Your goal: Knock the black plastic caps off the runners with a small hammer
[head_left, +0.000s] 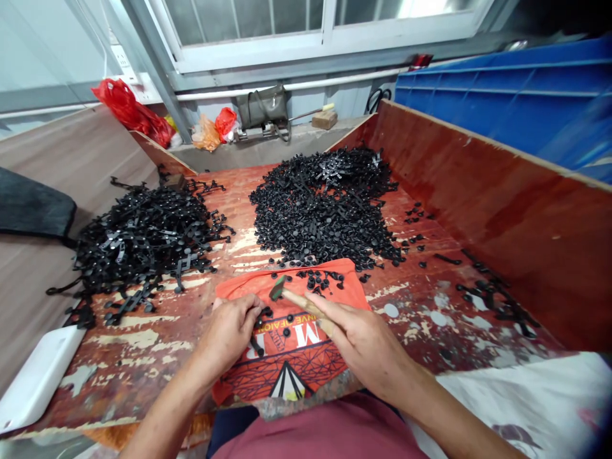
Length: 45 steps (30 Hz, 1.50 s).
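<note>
My right hand (356, 331) is closed round the wooden handle of a small hammer (301, 303), its dark greenish head pointing left over an orange-red printed cloth (329, 357). Close by on the left, my left hand (238, 325) pinches a black rubber piece (257, 346), part of which is hidden by the fingers. Small round black pieces (318, 279) lie scattered on the upper part of the cloth. A couple more rest between my hands, below the hammer head.
Behind the cloth rises a large heap of black pieces (320, 223). Another pile of linked black parts (153, 236) lies left. A white plastic container (41, 376) sits at the left edge. Wooden boards (478, 210) wall the table, with a blue crate (507, 102) beyond.
</note>
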Each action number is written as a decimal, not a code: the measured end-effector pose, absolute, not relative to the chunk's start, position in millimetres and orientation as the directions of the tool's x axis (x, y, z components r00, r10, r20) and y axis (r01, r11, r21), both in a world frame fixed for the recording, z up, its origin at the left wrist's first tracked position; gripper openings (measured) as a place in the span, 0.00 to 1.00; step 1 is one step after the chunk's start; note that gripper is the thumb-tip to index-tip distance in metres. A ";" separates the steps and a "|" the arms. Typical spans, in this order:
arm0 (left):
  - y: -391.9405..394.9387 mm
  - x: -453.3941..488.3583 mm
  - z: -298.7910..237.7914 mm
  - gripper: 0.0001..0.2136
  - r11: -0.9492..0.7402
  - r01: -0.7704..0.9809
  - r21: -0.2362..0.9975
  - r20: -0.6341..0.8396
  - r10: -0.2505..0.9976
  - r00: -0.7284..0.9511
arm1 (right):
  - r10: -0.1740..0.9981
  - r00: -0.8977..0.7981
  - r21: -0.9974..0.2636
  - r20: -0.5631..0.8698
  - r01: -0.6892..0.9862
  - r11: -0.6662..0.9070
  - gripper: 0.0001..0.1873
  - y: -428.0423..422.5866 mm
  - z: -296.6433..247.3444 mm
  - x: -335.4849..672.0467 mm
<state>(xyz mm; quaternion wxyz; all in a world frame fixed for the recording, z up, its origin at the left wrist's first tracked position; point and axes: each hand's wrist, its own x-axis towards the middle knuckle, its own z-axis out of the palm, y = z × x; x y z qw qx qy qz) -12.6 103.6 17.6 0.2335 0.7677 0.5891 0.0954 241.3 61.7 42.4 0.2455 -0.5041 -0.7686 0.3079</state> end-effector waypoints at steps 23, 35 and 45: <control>93.3 -13.2 8.4 0.03 -0.196 0.883 0.426 -0.076 0.965 0.251 | 0.905 -0.423 -0.528 0.050 0.758 0.383 0.26 60.1 25.7 226.0; 92.0 -42.0 34.0 0.15 0.275 0.295 0.915 -0.301 0.952 0.048 | 0.939 -0.344 -0.803 0.030 0.551 0.227 0.29 72.9 35.1 239.9; 69.2 -70.4 30.8 0.11 0.338 -0.091 0.937 -0.335 0.941 0.053 | 0.902 -0.430 -0.605 -0.050 0.731 0.315 0.28 91.8 36.3 214.4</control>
